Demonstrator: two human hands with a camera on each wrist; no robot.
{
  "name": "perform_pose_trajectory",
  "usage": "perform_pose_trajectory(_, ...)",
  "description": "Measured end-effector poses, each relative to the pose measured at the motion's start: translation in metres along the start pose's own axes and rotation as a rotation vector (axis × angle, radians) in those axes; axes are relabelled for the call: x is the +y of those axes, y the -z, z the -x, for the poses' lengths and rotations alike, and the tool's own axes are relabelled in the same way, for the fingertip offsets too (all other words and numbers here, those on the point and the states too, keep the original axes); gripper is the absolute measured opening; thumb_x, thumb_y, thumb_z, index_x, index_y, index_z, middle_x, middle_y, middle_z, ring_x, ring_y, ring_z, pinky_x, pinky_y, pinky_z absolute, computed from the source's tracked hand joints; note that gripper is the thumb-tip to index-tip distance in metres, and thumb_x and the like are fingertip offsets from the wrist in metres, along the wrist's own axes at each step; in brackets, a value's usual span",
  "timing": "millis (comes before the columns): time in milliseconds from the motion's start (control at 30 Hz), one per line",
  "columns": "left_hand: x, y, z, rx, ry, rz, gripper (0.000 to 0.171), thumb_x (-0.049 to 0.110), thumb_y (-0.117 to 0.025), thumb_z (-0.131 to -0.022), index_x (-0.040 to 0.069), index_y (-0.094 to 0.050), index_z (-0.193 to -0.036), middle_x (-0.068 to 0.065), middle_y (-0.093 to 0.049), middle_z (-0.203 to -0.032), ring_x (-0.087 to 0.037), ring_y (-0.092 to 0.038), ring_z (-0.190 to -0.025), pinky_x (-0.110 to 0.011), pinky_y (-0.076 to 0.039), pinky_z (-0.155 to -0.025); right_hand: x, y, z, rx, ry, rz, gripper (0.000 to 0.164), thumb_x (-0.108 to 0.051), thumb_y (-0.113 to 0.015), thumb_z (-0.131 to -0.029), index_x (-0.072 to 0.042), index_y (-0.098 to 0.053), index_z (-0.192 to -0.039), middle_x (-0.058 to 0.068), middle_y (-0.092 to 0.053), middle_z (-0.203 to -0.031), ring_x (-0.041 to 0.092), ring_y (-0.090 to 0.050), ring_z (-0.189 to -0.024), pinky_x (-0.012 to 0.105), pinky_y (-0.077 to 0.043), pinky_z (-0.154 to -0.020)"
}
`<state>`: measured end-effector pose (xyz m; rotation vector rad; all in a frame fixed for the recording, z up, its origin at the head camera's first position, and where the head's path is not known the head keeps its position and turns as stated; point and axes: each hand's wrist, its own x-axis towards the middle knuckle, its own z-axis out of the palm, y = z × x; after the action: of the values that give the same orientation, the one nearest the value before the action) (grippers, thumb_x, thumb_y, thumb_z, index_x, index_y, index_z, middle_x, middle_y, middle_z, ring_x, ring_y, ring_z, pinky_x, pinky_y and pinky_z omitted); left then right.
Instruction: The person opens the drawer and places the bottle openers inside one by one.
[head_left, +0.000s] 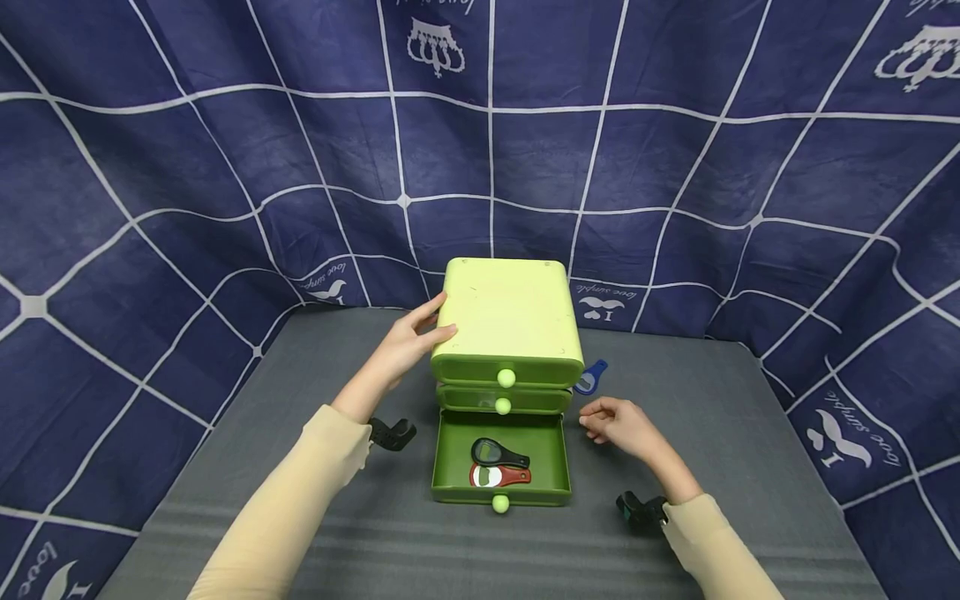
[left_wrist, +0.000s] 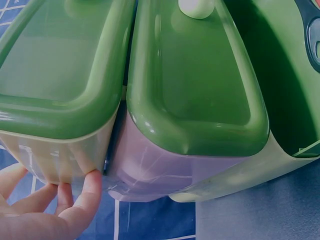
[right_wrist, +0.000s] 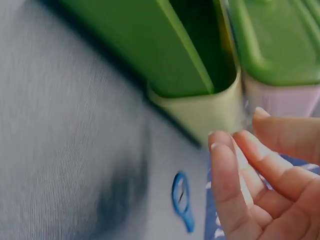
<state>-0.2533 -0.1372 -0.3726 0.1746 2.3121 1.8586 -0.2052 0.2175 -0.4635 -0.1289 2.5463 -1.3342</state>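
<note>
A drawer unit (head_left: 513, 308) with a pale yellow top and green drawer fronts stands on the grey table. Its bottom drawer (head_left: 442, 450) is pulled out; the two above are closed. Inside lie a black bottle opener (head_left: 506, 454) and a red bottle opener (head_left: 513, 476), side by side. My left hand (head_left: 405, 346) rests its fingertips against the left side of the top section, as the left wrist view also shows. To the right of the unit my right hand (head_left: 622, 425) hovers with loosely bent fingers, holding nothing. Beyond it a blue bottle opener (head_left: 591, 377) lies beside the unit.
A blue curtain (head_left: 540, 158) with white lines hangs behind and along both sides. Grey cloth covers the table (head_left: 675, 367) around the unit. Each wrist wears a black strap, the left strap (head_left: 393, 434) and the right strap (head_left: 640, 508).
</note>
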Motion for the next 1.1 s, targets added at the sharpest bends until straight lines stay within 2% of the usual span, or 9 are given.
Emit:
perform_pose_trajectory(333,-0.002,0.000,0.001,0.008,0.019,-0.011,0.070,0.030,-0.067,-0.094,0.030,-0.032,-0.155,-0.006,-0.023,-0.163,-0.027,-0.027,-0.148,-0.050,-0.036,-0.114,0.024,0.007,-0.025,0.176,-0.138,0.007,0.025,-0.014,-0.061,-0.098,0.009,-0.066,-0.107,0.021,-0.071,-0.092,0.015,-0.067,-0.073,0.037,-0.059,-0.070)
perform_pose_trajectory(567,-0.003,0.001,-0.001,0.010,0.017,-0.002,0.069,0.030,-0.067,-0.094,0.030,-0.034,-0.154,-0.003,-0.024,-0.163,-0.026,-0.027,-0.148,-0.050,-0.036,-0.114,0.029,0.006,-0.043,0.336,-0.216,0.083,0.031,-0.025,-0.061,-0.098,0.004,-0.070,-0.106,0.017,-0.071,-0.092,0.017,-0.066,-0.071,0.032,-0.055,-0.064)
perform_pose_trajectory(733,-0.001,0.002,-0.002,0.010,0.017,0.000,0.069,0.030,-0.067,-0.094,0.030,-0.033,-0.154,-0.004,-0.023,-0.163,-0.027,-0.026,-0.149,-0.051,-0.036,-0.113,0.028,0.005,-0.053,0.387,-0.212,0.126,0.032,-0.027,-0.061,-0.097,0.003,-0.070,-0.106,0.017,-0.070,-0.095,0.022,-0.064,-0.076,0.032,-0.049,-0.064)
perform_pose_trajectory(967,-0.001,0.001,-0.002,0.001,0.020,-0.002,0.069,0.031,-0.067,-0.094,0.032,-0.034,-0.154,-0.003,-0.023,-0.163,-0.026,-0.026,-0.149,-0.050,-0.038,-0.112,0.028,0.000,-0.059,0.403,-0.258,0.135,0.038,-0.028,-0.058,-0.098,0.006,-0.067,-0.112,0.025,-0.066,-0.109,0.038,-0.062,-0.094,0.047,-0.050,-0.080)
perform_pose_trajectory(1100,-0.002,0.001,-0.001,-0.002,0.017,-0.010,0.069,0.032,-0.067,-0.094,0.032,-0.033,-0.154,-0.003,-0.021,-0.164,-0.025,-0.025,-0.149,-0.050,-0.038,-0.112,0.031,-0.003,-0.062,0.408,-0.300,0.115,0.039,-0.029,-0.058,-0.099,0.007,-0.065,-0.111,0.027,-0.064,-0.112,0.040,-0.060,-0.098,0.049,-0.049,-0.083)
